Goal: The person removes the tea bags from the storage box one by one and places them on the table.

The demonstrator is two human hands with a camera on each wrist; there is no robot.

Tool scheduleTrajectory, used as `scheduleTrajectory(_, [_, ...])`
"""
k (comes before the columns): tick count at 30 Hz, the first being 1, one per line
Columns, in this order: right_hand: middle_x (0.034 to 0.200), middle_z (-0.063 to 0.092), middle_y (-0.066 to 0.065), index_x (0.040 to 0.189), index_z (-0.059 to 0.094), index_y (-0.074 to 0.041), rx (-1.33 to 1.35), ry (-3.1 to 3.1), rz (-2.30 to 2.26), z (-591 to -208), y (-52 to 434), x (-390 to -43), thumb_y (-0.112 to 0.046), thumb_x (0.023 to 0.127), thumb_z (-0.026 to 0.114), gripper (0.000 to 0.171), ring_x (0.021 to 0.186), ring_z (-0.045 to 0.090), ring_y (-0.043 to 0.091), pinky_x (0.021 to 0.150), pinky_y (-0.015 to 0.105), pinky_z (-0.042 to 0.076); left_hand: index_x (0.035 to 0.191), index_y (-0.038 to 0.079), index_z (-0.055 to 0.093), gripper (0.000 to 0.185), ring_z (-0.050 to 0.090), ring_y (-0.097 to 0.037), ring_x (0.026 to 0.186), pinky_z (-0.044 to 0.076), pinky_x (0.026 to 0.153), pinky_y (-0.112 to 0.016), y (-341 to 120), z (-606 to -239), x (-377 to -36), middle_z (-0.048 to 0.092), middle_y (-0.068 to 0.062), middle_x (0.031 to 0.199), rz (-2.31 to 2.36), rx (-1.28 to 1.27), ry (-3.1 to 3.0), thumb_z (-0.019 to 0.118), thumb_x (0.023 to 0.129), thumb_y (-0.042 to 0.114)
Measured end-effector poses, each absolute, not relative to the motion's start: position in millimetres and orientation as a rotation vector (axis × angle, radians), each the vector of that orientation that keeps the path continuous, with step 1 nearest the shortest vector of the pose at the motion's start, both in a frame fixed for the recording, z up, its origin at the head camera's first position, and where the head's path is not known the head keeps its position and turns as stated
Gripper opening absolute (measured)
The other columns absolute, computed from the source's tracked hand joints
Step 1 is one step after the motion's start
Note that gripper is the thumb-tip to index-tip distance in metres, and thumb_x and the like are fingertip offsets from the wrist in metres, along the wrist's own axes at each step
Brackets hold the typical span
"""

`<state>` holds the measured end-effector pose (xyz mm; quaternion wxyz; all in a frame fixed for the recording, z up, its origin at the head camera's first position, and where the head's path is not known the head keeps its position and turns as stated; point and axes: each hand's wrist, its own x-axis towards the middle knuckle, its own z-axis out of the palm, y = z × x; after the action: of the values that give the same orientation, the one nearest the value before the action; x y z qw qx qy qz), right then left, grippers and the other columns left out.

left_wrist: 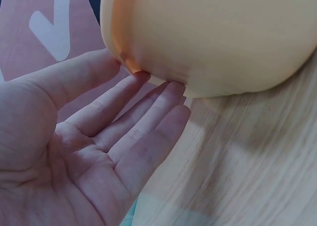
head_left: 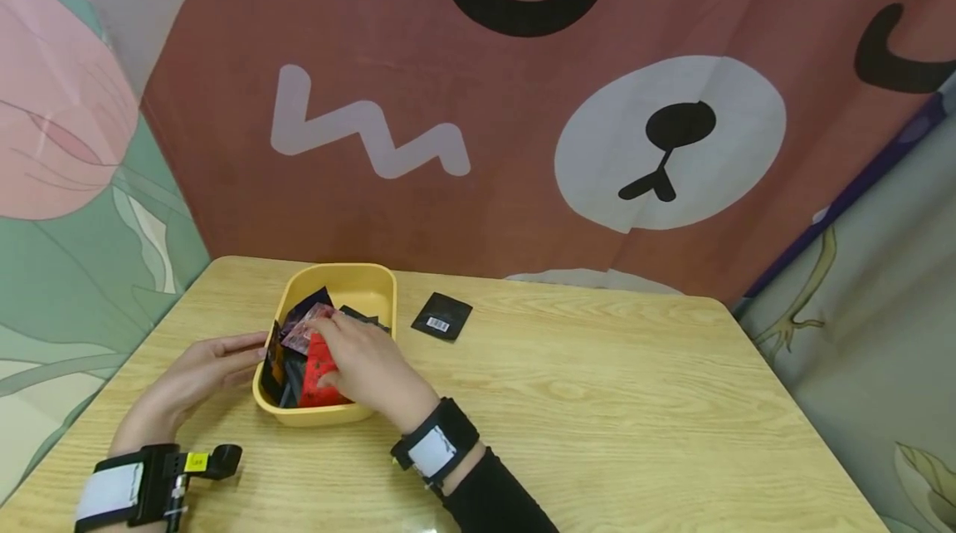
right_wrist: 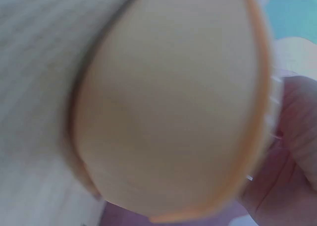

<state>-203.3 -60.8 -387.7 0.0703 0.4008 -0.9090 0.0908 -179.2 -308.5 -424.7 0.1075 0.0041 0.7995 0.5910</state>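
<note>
Head view: Toward the far left corner of the table [head_left: 597, 400], a person's left hand [head_left: 205, 375], fingers extended, touches a yellow tub [head_left: 366, 284], seemingly steadying it; the right hand [head_left: 373, 363] reaches inside over a red packet [head_left: 312, 371], its grip impossible to tell.

Along the wood-grain desk's far edge [head_left: 635, 400] hangs a bear cloth [head_left: 515, 101]; floral cloth [head_left: 60, 284] left, pale cloth [head_left: 881, 309] right.
</note>
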Motion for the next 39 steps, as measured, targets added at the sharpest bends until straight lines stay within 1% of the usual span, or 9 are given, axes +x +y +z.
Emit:
scheduleTrajectory(3, [0.131,0.061,-0.005,0.138,0.057,-0.019,1.193,-2.723,0.317,-377.4,-54.7,-201.5,-0.033,0.086,0.079,0.058,0.096,0.064,0.008,0.072,0.014,0.051,0.144,-0.019,0.032,0.062,0.060,0.006,0.097,0.057,0.088,-0.029,-307.5,-423.9,-179.7,0.039,-0.035,0.144,1.732,0.007,2.359,0.055,0.104,0.021])
scheduleTrajectory(7, [0.118,0.068,-0.008,0.126,0.068,-0.021,1.164,-2.746,0.315,-367.0,-47.7,-199.7,-0.037,0.090,0.074,0.039,0.091,0.065,0.005,0.062,0.012,0.047,0.144,-0.019,0.032,0.060,0.060,0.006,0.096,0.057,0.088,-0.029,-307.3,-422.4,-180.0,0.038,-0.036,0.145,1.741,0.014,2.354,0.054,0.104,0.019])
scheduleTrajectory(11, [0.092,0.071,-0.008,0.126,0.069,-0.019,1.101,-2.790,0.410,-363.6,-43.5,-201.2,-0.043,0.093,0.068,0.041,0.073,0.060,0.003,0.052,0.012,0.039,0.144,-0.019,0.032,0.059,0.061,0.005,0.097,0.057,0.088,-0.029,-306.9,-421.4,-180.7,0.038,-0.036,0.144,1.755,0.026,2.347,0.054,0.104,0.018])
scheduleTrajectory(14, [0.068,0.059,-0.006,0.127,0.067,-0.016,1.043,-2.799,0.602,-363.3,-38.8,-204.7,-0.042,0.094,0.067,0.042,0.054,0.050,0.005,0.045,0.015,0.033,0.144,-0.020,0.032,0.059,0.061,0.005,0.097,0.057,0.088,-0.030,-305.7,-421.8,-181.3,0.039,-0.036,0.144,1.758,0.026,2.351,0.055,0.104,0.018])
scheduleTrajectory(16, [0.068,0.057,-0.006,0.125,0.067,-0.015,0.988,-2.780,0.769,-362.7,-33.4,-207.9,-0.039,0.095,0.067,0.039,0.054,0.048,0.004,0.047,0.014,0.035,0.144,-0.019,0.032,0.061,0.061,0.004,0.096,0.057,0.087,-0.029,-304.6,-422.8,-181.7,0.041,-0.035,0.143,1.754,0.020,2.356,0.056,0.103,0.019])
scheduleTrajectory(21, [0.097,0.069,-0.002,0.122,0.067,-0.010,0.840,-2.676,1.184,-361.9,-12.8,-218.6,-0.027,0.097,0.066,0.030,0.063,0.052,0.003,0.053,0.015,0.043,0.143,-0.021,0.033,0.059,0.061,0.004,0.096,0.057,0.087,-0.027,-301.4,-425.2,-182.1,0.043,-0.035,0.141,1.769,0.043,2.359,0.056,0.103,0.017])
scheduleTrajectory(25, [0.090,0.070,0.000,0.120,0.067,-0.006,0.774,-2.580,1.373,-365.4,4.1,-230.6,-0.019,0.099,0.065,0.025,0.061,0.055,0.004,0.053,0.018,0.046,0.143,-0.021,0.033,0.059,0.061,0.005,0.096,0.057,0.087,-0.027,-301.4,-425.2,-182.1,0.041,-0.036,0.142,1.765,0.043,2.360,0.055,0.104,0.017])
scheduleTrajectory(29, [0.088,0.071,0.004,0.122,0.065,-0.003,0.726,-2.527,1.526,-370.8,17.3,-239.6,-0.013,0.100,0.061,0.024,0.072,0.065,0.010,0.059,0.021,0.052,0.143,-0.020,0.033,0.059,0.060,0.006,0.096,0.057,0.087,-0.027,-304.9,-425.6,-182.3,0.042,-0.035,0.142,1.739,0.038,2.371,0.055,0.104,0.018])
scheduleTrajectory(39, [0.088,0.072,0.016,0.115,0.064,0.004,0.472,-2.429,1.739,-378.8,51.7,-268.0,-0.002,0.099,0.059,0.018,0.073,0.069,0.026,0.066,0.023,0.052,0.142,-0.023,0.031,0.058,0.061,0.006,0.097,0.057,0.085,-0.025,-309.5,-427.3,-181.6,0.045,-0.032,0.140,1.788,0.072,2.340,0.055,0.103,0.014])
